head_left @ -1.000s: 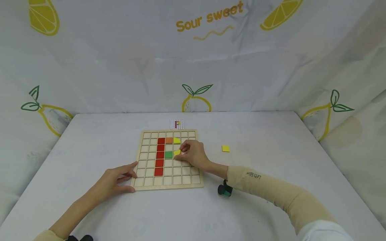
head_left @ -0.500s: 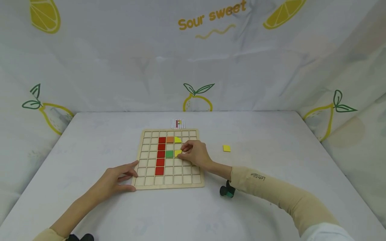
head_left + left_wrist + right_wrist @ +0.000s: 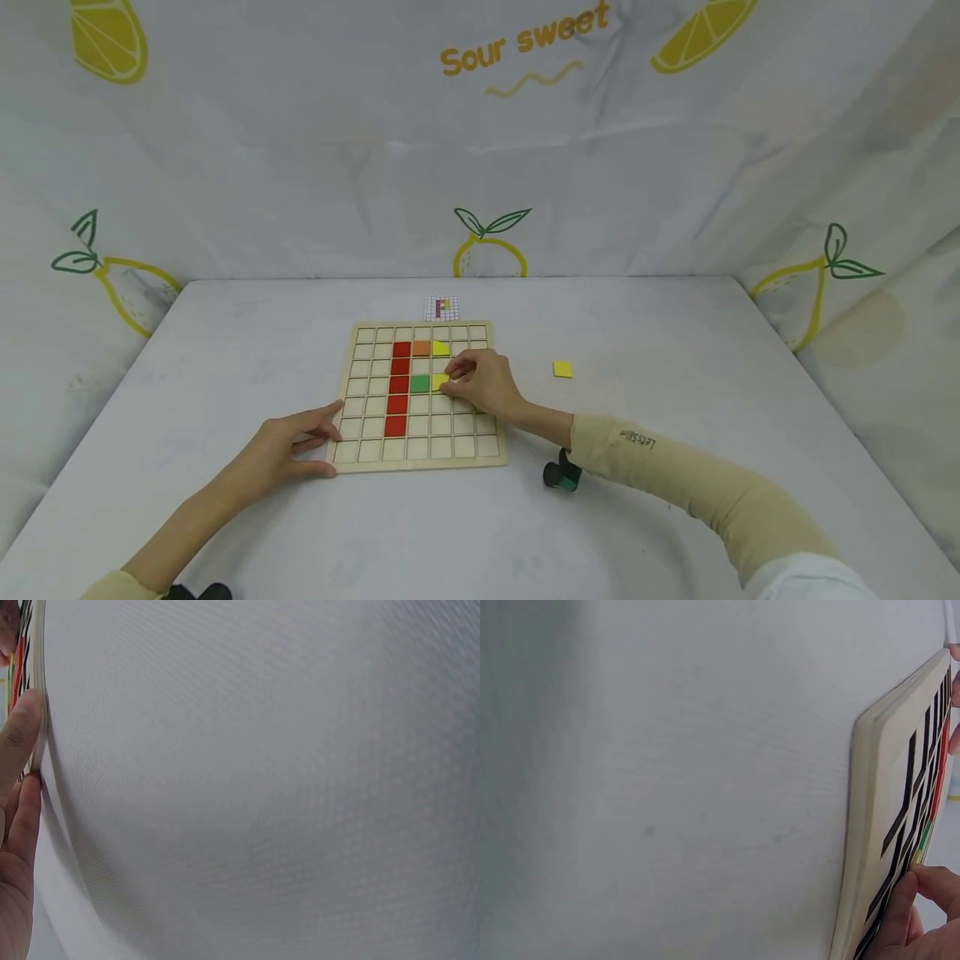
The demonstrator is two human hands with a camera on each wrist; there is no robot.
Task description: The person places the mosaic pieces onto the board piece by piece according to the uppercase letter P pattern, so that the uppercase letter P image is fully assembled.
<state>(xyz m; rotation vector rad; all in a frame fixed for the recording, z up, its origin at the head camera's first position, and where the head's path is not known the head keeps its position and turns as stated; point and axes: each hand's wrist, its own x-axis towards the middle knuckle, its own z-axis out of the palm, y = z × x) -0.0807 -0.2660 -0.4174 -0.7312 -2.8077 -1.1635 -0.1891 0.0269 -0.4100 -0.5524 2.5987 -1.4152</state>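
A square wooden grid board [image 3: 420, 467] lies flat on the table. Red tiles [image 3: 397, 404] form a column in it, with an orange tile [image 3: 422, 348] and a rounded yellow tile [image 3: 440, 349] near the top. My right hand [image 3: 487, 385] pinches another yellow tile [image 3: 438, 382] at its right side, in the cell beside the green tile [image 3: 419, 384]; the fingers partly hide it. In the right wrist view, thumb and forefinger [image 3: 930, 879] meet at this tile. My left hand [image 3: 292, 442] touches the board's left edge with fingers extended, also seen in the left wrist view.
One loose yellow tile [image 3: 562, 369] lies on the white table right of the board. A small pattern card [image 3: 442, 308] lies behind the board. A black device [image 3: 561, 472] hangs under my right wrist. A printed cloth [image 3: 337, 167] stands behind the table.
The yellow tile in my right hand has gone from tilted over the cell to lying level there beside the green tile. My left hand stays at the board's edge.
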